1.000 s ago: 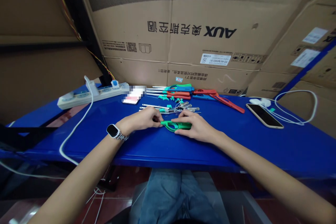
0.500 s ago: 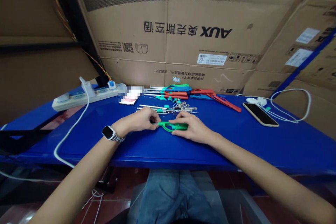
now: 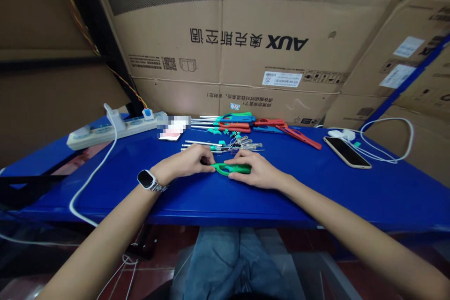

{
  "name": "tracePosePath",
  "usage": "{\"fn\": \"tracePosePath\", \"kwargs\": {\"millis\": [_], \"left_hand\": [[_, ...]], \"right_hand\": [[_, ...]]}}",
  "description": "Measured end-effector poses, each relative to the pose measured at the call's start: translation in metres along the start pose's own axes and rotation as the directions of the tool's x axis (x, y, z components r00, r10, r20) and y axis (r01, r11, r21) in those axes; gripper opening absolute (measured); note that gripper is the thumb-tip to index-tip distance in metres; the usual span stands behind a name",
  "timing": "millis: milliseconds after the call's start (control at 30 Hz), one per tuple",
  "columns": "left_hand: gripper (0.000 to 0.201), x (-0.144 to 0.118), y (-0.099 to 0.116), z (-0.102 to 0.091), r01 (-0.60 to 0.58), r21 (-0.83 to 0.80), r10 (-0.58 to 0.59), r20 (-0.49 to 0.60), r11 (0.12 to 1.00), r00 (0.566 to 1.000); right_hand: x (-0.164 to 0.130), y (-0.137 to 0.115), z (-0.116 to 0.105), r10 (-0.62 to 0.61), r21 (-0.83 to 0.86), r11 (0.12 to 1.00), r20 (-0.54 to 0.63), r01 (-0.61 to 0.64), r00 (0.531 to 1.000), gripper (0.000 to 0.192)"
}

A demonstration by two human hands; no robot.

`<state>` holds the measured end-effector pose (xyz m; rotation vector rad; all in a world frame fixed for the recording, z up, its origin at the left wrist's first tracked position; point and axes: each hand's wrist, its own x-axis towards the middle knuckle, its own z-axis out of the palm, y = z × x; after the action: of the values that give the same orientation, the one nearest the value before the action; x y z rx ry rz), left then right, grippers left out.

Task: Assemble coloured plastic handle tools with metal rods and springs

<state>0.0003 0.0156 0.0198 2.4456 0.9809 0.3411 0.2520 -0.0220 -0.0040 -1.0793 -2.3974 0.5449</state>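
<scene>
Worktop: glossy blue metal worktop (image 3: 316, 197), lit from above.
Room: large brown cardboard boxes (image 3: 228, 47) stacked as a wall directly behind it.
Green plastic handle piece (image 3: 234, 168): lies flat at the worktop's middle.
Right hand (image 3: 255, 171): fingers curled around the handle piece.
Left hand (image 3: 188, 161): fingers pinched at its left tip, possibly on a thin rod.
Far edge: white power strip (image 3: 116, 127), black smartphone (image 3: 346, 152), row of red, green and blue handled tools (image 3: 242, 124).

A small workshop or storeroom is suggested: large cardboard boxes (image 3: 246, 42) are stacked behind a blue worktable (image 3: 316, 192), where a power strip (image 3: 116, 126) is laid.
</scene>
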Motion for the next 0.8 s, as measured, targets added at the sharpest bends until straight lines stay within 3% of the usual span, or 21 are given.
{"fn": "tracePosePath", "kwargs": {"millis": [367,533,800], "left_hand": [[0.021,0.000,0.002,0.001,0.043,-0.047,-0.043,0.009,0.998,0.999],[0.022,0.000,-0.001,0.000,0.029,-0.024,-0.029,0.011,0.999,1.000],[0.024,0.000,-0.004,0.002,0.035,-0.020,-0.035,0.010,0.999,0.999]], "right_hand": [[-0.002,-0.002,-0.007,-0.013,-0.105,0.994,-0.005,0.012,1.000,0.035],[-0.001,0.010,-0.016,-0.083,-0.032,0.996,0.044,0.084,0.996,0.035],[0.002,0.016,-0.020,-0.085,0.072,0.994,0.068,0.080,0.994,0.031]]}}
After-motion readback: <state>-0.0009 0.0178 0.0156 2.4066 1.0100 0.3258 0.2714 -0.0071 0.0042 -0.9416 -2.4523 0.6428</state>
